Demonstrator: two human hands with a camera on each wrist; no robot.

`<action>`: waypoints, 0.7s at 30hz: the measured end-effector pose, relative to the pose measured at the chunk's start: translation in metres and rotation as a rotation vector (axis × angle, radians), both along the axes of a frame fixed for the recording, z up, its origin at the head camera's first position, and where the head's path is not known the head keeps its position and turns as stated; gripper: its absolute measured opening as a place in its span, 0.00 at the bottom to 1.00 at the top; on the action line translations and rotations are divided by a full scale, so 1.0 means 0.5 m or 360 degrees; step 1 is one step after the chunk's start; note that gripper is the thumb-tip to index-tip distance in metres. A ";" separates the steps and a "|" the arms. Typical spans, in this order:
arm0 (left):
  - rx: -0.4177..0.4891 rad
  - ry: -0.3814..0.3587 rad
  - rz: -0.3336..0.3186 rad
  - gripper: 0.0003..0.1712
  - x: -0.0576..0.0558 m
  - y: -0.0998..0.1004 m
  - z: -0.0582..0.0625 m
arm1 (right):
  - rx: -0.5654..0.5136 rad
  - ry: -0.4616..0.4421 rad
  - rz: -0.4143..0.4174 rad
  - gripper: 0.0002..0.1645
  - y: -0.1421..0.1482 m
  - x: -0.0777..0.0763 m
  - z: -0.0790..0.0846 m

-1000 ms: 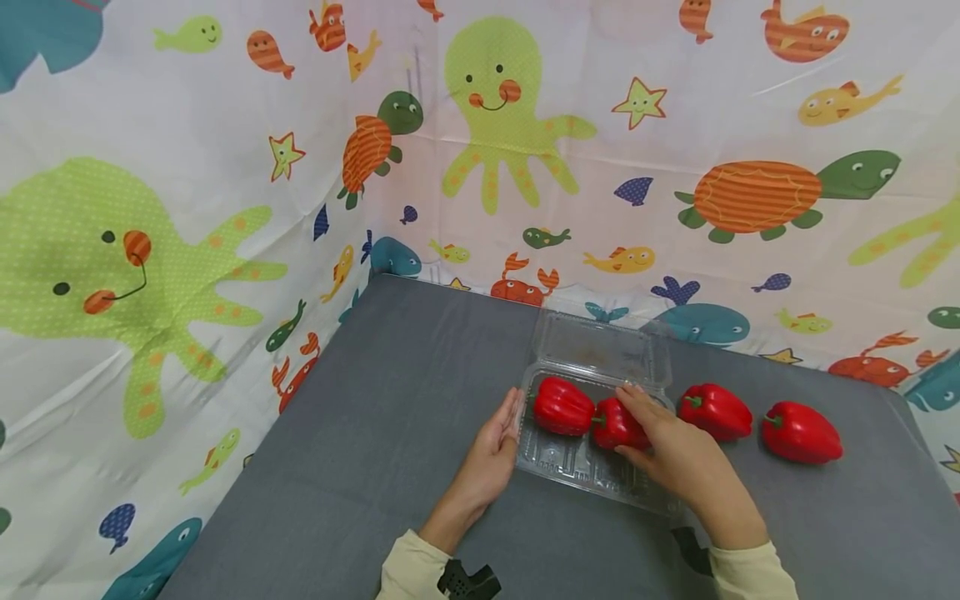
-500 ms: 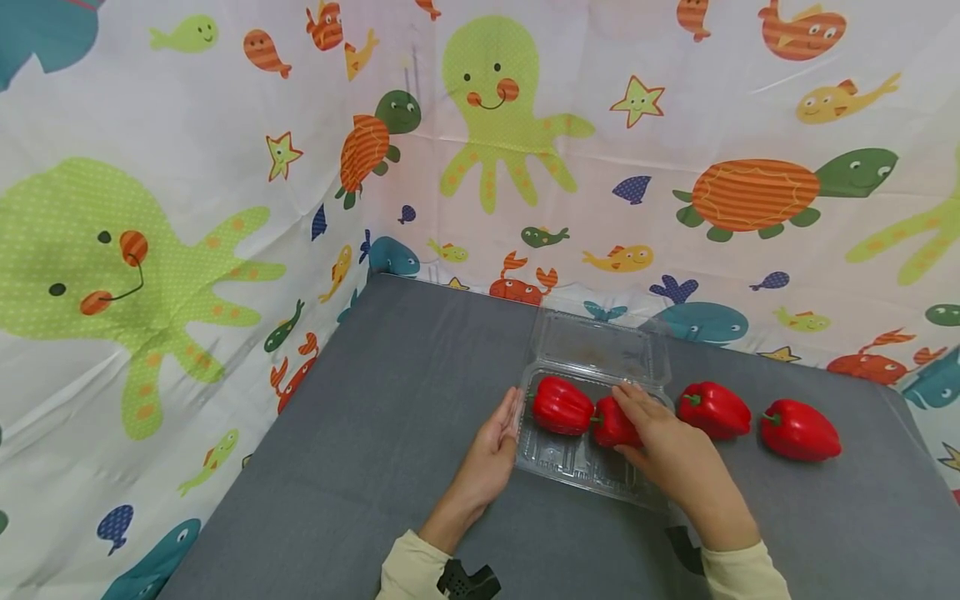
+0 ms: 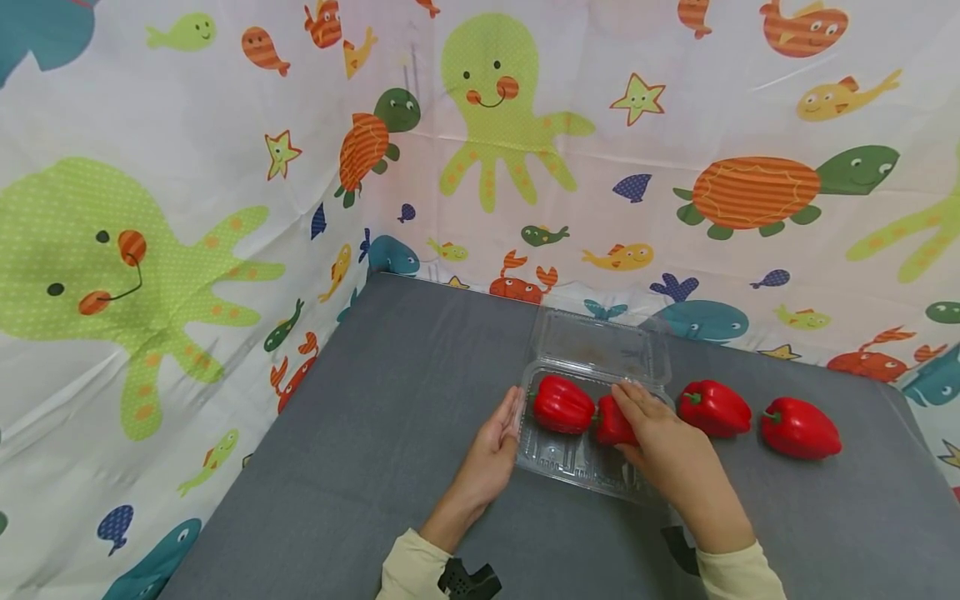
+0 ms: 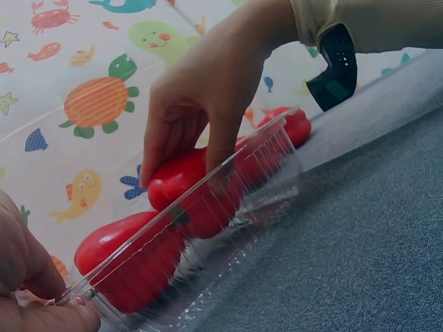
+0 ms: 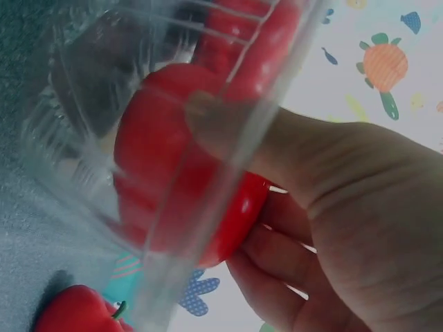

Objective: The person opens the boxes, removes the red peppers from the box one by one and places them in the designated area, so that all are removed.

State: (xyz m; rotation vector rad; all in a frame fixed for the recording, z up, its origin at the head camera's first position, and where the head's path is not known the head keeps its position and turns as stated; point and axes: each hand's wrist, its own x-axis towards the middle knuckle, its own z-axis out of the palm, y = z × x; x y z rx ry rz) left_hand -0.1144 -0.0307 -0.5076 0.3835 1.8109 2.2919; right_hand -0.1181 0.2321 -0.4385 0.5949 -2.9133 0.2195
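Observation:
A clear plastic clamshell container (image 3: 555, 468) lies with its lid (image 3: 596, 346) tipped back. My left hand (image 3: 487, 458) pinches the container's left rim between thumb and fingers, as the left wrist view shows up close. One red bell pepper (image 3: 562, 405) lies inside at the left end. Beside it, also within the container's walls, is a second red bell pepper (image 3: 613, 423), which my right hand (image 3: 675, 454) grips from above. In the right wrist view the thumb (image 5: 214, 121) is on the pepper's near side, seen through the plastic wall, with the fingers round its far side.
Two more red bell peppers rest on the grey table to the right of the container, one close (image 3: 715, 409) and another farther right (image 3: 801, 428). A white curtain (image 3: 480, 233) printed with sea animals hangs behind and along the left of the table.
My right hand has shifted slightly left and covers more of the second bell pepper. The left hand and the container have stayed in place.

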 end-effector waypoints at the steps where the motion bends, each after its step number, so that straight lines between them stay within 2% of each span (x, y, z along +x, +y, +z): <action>1: 0.0003 0.0002 0.0000 0.37 0.000 0.000 0.000 | 0.0008 0.0002 -0.0006 0.56 -0.002 0.001 0.001; 13: 0.0000 -0.0002 0.0002 0.37 0.001 0.002 0.000 | 0.0070 0.0000 -0.0131 0.59 -0.019 0.006 0.011; 21: -0.0003 -0.0012 -0.0010 0.37 0.000 0.001 -0.003 | 0.0081 0.0022 -0.0144 0.59 -0.021 0.008 0.007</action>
